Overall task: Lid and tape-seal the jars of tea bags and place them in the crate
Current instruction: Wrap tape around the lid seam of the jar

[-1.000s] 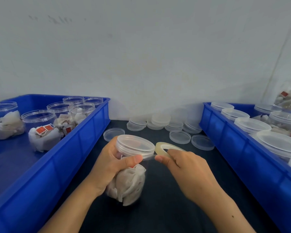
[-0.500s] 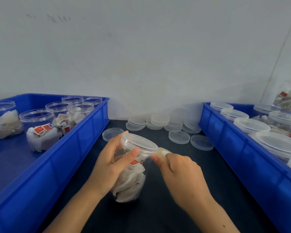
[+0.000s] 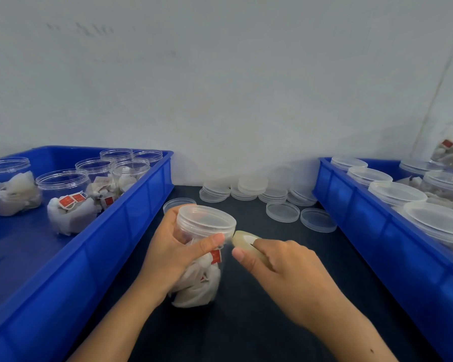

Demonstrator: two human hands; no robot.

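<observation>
On the left, a blue crate [image 3: 94,246] holds open jars [image 3: 63,199] of tea bags. In the middle, over the dark worktop [image 3: 246,322], the left hand [image 3: 173,254] grips a lidded jar [image 3: 202,244], fingers and thumb curled round it just under the lid [image 3: 207,222]. The jar is tilted. Just beside it, the right hand [image 3: 285,273] pinches a tape roll [image 3: 246,240] near the lid's edge. Loose lids [image 3: 283,211] lie behind. On the right, another crate [image 3: 392,244] holds lidded jars [image 3: 395,192].
</observation>
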